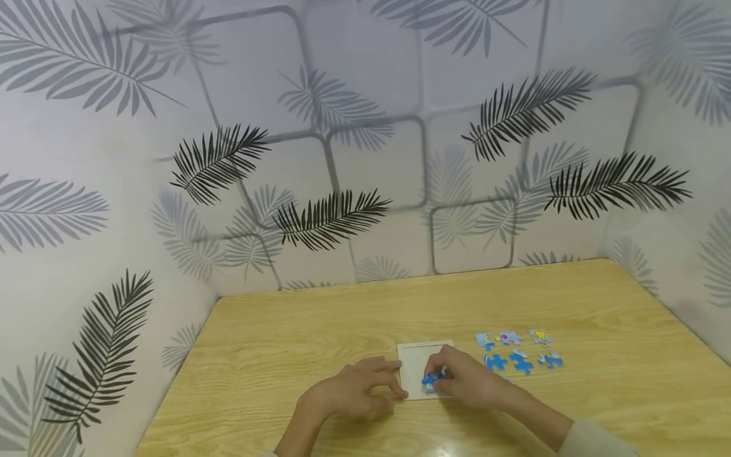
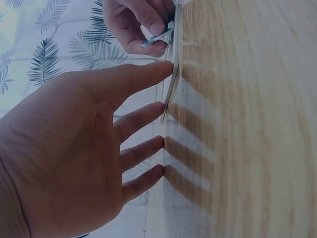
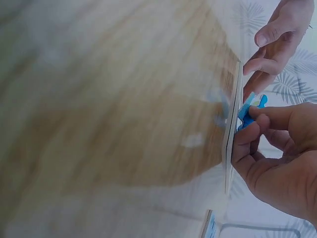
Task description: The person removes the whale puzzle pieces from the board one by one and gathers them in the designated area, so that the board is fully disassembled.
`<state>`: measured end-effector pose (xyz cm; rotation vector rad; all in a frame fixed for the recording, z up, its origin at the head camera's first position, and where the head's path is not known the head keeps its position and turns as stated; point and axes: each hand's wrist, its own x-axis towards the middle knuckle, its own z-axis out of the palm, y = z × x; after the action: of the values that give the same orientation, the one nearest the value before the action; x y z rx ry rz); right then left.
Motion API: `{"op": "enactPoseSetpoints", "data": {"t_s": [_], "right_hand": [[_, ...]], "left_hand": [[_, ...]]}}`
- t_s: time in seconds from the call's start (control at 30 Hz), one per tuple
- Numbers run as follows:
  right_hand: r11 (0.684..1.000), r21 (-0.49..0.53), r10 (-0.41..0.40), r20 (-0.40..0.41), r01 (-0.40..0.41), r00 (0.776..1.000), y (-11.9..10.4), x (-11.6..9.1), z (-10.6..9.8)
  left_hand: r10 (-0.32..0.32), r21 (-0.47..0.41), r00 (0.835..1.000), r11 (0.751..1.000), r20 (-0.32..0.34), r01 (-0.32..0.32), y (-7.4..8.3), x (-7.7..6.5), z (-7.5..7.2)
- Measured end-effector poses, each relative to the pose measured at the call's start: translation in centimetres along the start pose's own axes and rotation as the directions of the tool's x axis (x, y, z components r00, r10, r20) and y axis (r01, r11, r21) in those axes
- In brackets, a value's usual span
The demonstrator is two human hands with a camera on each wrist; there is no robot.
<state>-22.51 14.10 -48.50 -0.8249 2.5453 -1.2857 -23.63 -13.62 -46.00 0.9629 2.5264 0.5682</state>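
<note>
A white square puzzle board (image 1: 412, 368) with a low rim lies flat on the table. My left hand (image 1: 356, 388) is spread at its left side, and in the left wrist view the thumb and a finger (image 2: 148, 111) touch the board's edge. Over the right part of the board my right hand (image 1: 465, 377) pinches a blue jigsaw piece (image 1: 429, 381) between thumb and fingers. The right wrist view shows this blue piece (image 3: 244, 119) tilted close above the board. Fingers hide part of it, so I cannot tell whether a second piece lies under it.
Several loose jigsaw pieces (image 1: 521, 362), blue with white and yellow parts, lie in rough rows right of the board. One more is partly hidden by the right hand. The wooden table (image 1: 297, 330) meets leaf-patterned walls (image 1: 377, 241) at the back and sides.
</note>
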Motion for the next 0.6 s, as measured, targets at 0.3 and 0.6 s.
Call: {"op": "enactPoseSetpoints", "data": {"t_s": [0.3, 0.6], "right_hand": [[0.985, 0.171, -0.009, -0.007, 0.010, 1.000, 0.9, -1.8, -2.4], [1.000, -0.018, -0.019, -0.073, 0.018, 0.997, 4.0, -6.3, -8.0]], "left_hand": [[-0.002, -0.002, 1.000, 1.000, -0.001, 0.002, -0.2, 0.2, 0.3], [-0.019, 0.000, 1.000, 1.000, 0.006, 0.019, 0.0, 0.1, 0.1]]}}
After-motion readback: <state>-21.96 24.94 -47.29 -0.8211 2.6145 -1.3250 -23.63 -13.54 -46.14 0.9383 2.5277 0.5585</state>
